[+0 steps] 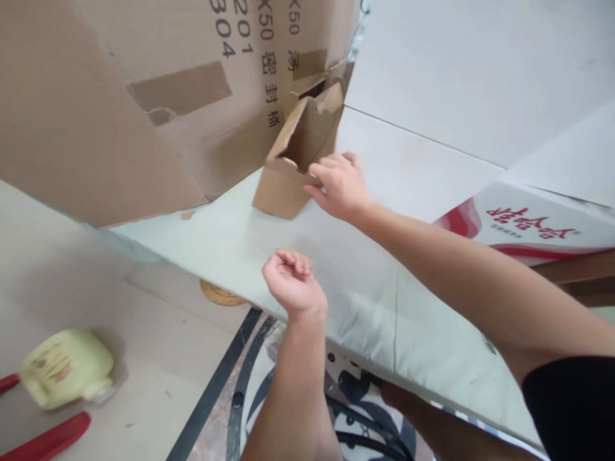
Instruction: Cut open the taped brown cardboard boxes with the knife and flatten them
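The right hand (339, 184) pinches the near edge of the box (282, 189), sitting on the table (211, 246) beside the far-left carton (185, 131) marked "304", "201", "X50" and "密封桶". Nearer, the left hand (294, 280) is half curled, empty. At right, a case (509, 197) bears red script (533, 223) I can't read.

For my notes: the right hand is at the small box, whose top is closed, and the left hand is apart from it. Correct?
Not closed: the head view shows the small box open on top, with the right hand at it and the left hand apart.
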The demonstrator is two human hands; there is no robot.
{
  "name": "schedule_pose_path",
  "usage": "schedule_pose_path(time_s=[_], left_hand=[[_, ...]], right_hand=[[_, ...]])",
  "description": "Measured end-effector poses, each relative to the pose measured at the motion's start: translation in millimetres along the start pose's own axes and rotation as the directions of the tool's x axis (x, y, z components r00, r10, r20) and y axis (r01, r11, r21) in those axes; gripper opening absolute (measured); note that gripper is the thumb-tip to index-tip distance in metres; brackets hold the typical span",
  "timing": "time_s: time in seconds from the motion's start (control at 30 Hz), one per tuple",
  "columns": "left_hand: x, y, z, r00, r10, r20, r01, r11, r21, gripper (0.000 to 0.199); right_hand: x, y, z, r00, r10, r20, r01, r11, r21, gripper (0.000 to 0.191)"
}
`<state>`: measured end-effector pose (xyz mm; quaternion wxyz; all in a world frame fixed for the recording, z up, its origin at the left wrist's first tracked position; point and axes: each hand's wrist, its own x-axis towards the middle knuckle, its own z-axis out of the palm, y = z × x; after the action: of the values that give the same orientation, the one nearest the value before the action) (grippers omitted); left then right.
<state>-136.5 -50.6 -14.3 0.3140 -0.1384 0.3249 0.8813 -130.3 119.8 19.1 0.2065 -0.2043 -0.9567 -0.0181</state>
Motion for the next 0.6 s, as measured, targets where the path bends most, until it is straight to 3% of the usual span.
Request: schedule_pose_path(time_s=[0.07, 0.13, 0.2, 0.27, 0.3, 0.37, 0.47, 0.6], left_hand=[[-10, -5, 2.6, 0.956, 0.287, 0.054, -0.290, 0.956, 0.046, 0.036], [-23, -12, 5.0, 0.855, 0.492, 0.164, -0.508, 0.858, 0.079, 0.032], [-33, -19, 7.1, 0.726, 0.637, 0.258, -0.668, 0.742, 0.047, 0.031], [-38, -25, 8.7, 0.638, 0.714, 0.289, -0.744, 0.668, -0.010, 0.032], [-39, -28, 9.2, 0.624, 0.723, 0.295, -0.752, 0.659, -0.023, 0.032], [-35, -36, 9.2, 0.650, 0.688, 0.323, -0.732, 0.681, 0.021, 0.030], [-26, -56, 7.1, 0.735, 0.489, 0.470, -0.624, 0.759, 0.186, 0.027], [-24, -89, 2.2, 0.683, 0.238, 0.691, -0.565, 0.771, 0.293, 0.028]], right_hand=[[-48, 21, -19, 1.000, 0.017, -0.025, -0.018, 0.999, -0.043, 0.014], [-102, 42, -40, 0.999, 0.025, -0.038, -0.028, 0.997, -0.077, 0.020], [-161, 60, -62, 0.995, 0.041, -0.093, -0.052, 0.991, -0.119, 0.023], [-220, 71, -84, 0.982, 0.034, -0.188, -0.061, 0.988, -0.140, 0.023], [-248, 74, -95, 0.976, 0.033, -0.217, -0.063, 0.989, -0.136, 0.018], [-298, 73, -115, 0.960, 0.059, -0.273, -0.083, 0.994, -0.078, 0.014], [-347, 62, -137, 0.933, 0.157, -0.325, -0.126, 0.985, 0.115, 0.020], [-377, 50, -146, 0.824, 0.360, -0.438, -0.206, 0.910, 0.361, 0.017]])
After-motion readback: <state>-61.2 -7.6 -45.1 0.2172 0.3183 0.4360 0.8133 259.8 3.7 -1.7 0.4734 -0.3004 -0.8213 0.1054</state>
